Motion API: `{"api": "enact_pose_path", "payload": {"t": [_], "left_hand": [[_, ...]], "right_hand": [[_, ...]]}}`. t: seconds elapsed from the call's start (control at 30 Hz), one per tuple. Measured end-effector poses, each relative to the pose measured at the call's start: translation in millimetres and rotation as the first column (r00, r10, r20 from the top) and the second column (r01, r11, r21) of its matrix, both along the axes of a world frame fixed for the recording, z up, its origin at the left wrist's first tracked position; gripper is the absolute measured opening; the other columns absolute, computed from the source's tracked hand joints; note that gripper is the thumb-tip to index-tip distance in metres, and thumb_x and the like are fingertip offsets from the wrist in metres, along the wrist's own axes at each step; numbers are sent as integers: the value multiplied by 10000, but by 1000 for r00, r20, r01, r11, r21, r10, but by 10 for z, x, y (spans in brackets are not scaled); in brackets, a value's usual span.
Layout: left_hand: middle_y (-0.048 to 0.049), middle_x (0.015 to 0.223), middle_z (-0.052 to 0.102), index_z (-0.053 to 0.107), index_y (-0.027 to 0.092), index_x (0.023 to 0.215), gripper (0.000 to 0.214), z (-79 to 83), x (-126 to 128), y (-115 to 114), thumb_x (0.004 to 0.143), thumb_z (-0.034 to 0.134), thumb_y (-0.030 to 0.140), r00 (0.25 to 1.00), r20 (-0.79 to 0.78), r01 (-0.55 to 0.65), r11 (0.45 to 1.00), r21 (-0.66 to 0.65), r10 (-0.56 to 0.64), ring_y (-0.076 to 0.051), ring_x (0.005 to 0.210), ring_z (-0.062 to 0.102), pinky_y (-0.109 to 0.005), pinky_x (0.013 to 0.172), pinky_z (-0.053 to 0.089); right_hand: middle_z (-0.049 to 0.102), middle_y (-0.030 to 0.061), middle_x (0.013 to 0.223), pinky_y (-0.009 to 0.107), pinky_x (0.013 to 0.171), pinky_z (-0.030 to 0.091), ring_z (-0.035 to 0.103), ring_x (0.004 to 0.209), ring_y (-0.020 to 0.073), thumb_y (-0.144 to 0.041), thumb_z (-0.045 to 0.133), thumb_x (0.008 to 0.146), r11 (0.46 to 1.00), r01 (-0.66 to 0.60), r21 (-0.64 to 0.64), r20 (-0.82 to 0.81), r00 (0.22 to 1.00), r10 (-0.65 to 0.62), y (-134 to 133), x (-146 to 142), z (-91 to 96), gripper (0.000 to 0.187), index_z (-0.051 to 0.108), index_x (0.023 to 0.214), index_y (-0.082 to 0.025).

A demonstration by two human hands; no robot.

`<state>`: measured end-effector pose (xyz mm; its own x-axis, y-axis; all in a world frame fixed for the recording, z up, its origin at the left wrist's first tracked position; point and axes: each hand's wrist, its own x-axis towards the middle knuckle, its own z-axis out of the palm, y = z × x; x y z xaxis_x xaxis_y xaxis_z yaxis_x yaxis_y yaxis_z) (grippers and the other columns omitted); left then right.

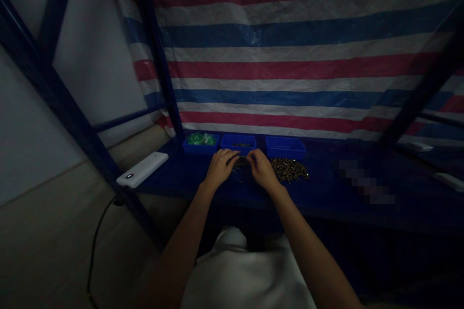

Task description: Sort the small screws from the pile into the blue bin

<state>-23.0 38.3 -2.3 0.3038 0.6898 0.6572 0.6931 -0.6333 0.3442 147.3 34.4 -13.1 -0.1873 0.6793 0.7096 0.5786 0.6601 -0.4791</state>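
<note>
Light poor throughout; detail limited. Left hand (219, 166) and right hand (261, 169) sit side by side low over blue table (326, 193), knuckles up, both arms reaching forward from the bottom of view. Fingers of both hands curled downward and inward, tips close together at the left end of pile of small metal parts (290, 170). Cannot tell whether either hand pinches a part; fingertips are hidden under the knuckles and in shadow.

Pile lies loose on the table, spreading from between the hands out to the right of the right hand, which touches its near edge.

Behind the hands, 3 blue trays in a row against the back: left tray (191, 148) holds green pieces, middle tray (238, 148) shows a few dark bits, right tray (285, 150) has contents too dark to read.

White power bank (142, 169) lies at the table's left edge, well apart from the left hand, with a dark cable (94, 236) hanging below it. Striped tarp (290, 58) in red, white and blue hangs behind. Blue metal frame (155, 53) stands left.
</note>
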Motion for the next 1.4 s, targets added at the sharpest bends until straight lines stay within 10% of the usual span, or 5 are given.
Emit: {"api": "enact_pose_path", "payload": {"t": [0.2, 0.33, 0.6, 0.97, 1.4], "left_hand": [[-33, 889, 644, 659, 231, 921, 230, 146, 34, -48, 855, 452, 306, 995, -101, -22, 999, 27, 25, -170, 847, 528, -326, 779, 357], [-33, 824, 654, 682, 202, 824, 188, 105, 45, 8, 796, 539, 321, 964, 266, 45, 995, -91, -19, -162, 813, 556, -301, 770, 379], [-18, 695, 589, 654, 153, 878, 309, -8, 54, 78, 693, 624, 399, 318, 943, 429, 872, -236, 99, -72, 573, 511, -184, 495, 331], [-56, 696, 658, 658, 157, 728, 216, -42, 221, 567, 758, 517, 318, 868, 407, -179, 943, -279, 285, -161, 659, 590, -262, 639, 412], [-50, 812, 658, 640, 191, 755, 188, 105, -98, 362, 752, 545, 353, 957, -13, -284, 924, -255, 290, -191, 758, 572, -298, 690, 395]], "right_hand": [[528, 61, 829, 293, 732, 418, 518, 775, 172, -179, 357, 850, 998, -28, 52, 75, 997, 24, -3, 81, 219, 121, 476, 872, -184], [554, 76, 898, 314, 751, 431, 540, 789, 178, -260, 396, 858, 994, 99, 43, -77, 992, -95, -11, 82, 123, 159, 467, 975, -179], [573, 65, 883, 317, 745, 446, 555, 775, 174, -276, 391, 852, 996, 82, -36, -95, 992, -85, -36, 35, -214, 163, 498, 942, -193], [586, 66, 894, 310, 738, 447, 559, 771, 171, -252, 389, 847, 997, 38, -71, -49, 998, -41, -76, 47, -261, 181, 513, 962, -190], [596, 79, 922, 320, 779, 455, 570, 838, 180, -251, 391, 859, 996, 49, -78, -17, 999, -51, -92, 63, -276, 181, 510, 980, -188]]}}
